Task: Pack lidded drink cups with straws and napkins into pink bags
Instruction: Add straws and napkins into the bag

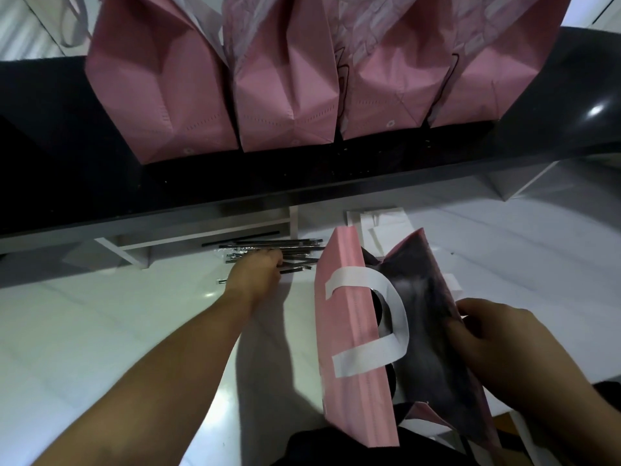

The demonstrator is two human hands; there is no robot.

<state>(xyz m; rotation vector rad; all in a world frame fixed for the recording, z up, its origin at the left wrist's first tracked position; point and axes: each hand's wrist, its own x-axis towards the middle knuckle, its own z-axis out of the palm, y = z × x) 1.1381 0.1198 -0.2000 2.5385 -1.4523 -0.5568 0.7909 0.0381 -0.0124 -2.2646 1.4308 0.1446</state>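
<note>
left hand (260, 269) was out over the pile of straws (285, 252) on the white counter (100, 331), fingers curled down into the pile. couldn't tell if it actually had 1 pinched yet; the fingertips were hidden behind the knuckles and blurred.

right hand (497, 334) gripped the near wall of the open pink bag (349, 331), thumb and fingers closed on the fabric, holding the mouth spread. dark round shapes showed inside past the white handle (386, 317), probably cup lids, not clear enough to say how many.

key relation: the straws lay with their long axis running left-right, roughly parallel to the dark ledge (302, 176) behind them. the bag mouth sat just beside the pile, to the right of the left hand and nearer the body. the mouth's long axis ran away from the body, so about crosswise to the straws.

my read: a straw lifted as it lay would meet the opening sideways. it would need turning to drop end-first into the gap beside the cups. left hand was clearly the nearer one for the pick; right was tied up keeping the bag open.

4 more pink bags (289, 79) stood in a row on the ledge above, well apart from both hands. napkins weren't identifiable; some white sheets (383, 227) lay behind the open bag, couldn't tell what they were.
</note>
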